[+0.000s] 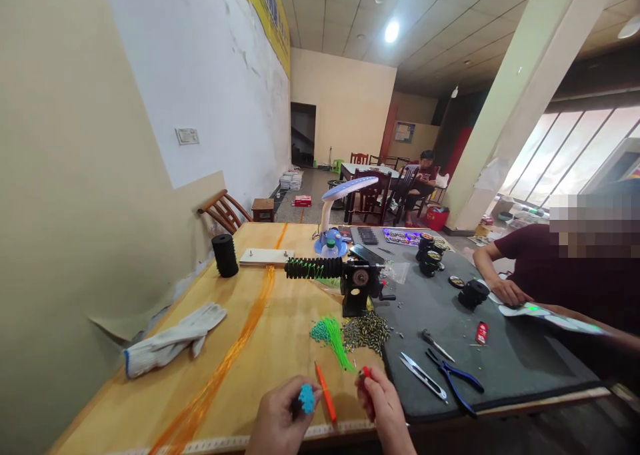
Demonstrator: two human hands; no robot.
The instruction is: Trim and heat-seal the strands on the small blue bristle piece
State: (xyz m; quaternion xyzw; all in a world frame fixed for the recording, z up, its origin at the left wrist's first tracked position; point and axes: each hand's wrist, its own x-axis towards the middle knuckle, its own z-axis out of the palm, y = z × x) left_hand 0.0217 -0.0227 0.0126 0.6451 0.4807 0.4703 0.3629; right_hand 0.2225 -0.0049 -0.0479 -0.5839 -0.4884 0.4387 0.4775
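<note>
My left hand (283, 418) is closed around a small bunch of bright blue bits (307, 398), too small to name for certain. My right hand (384, 407) pinches a small red object (367, 373) whose kind I cannot make out. Between the two hands an orange pointed, pen-like tool (327, 396) lies on the wooden table. Just beyond are bright green strands (339, 344), a heap of teal beads (320, 332) and a heap of dark and gold small parts (371, 330). Behind them stands a black hand-cranked winder (357, 285) carrying a row of black ribbed spools (313, 267) with green line.
Orange line (235, 352) runs along the table, with a white glove (175, 338) left of it. On the grey mat (540, 368) lie snips (425, 378) and blue-handled pliers (453, 375). A desk lamp (327, 218) stands behind. A co-worker (540, 268) sits at right.
</note>
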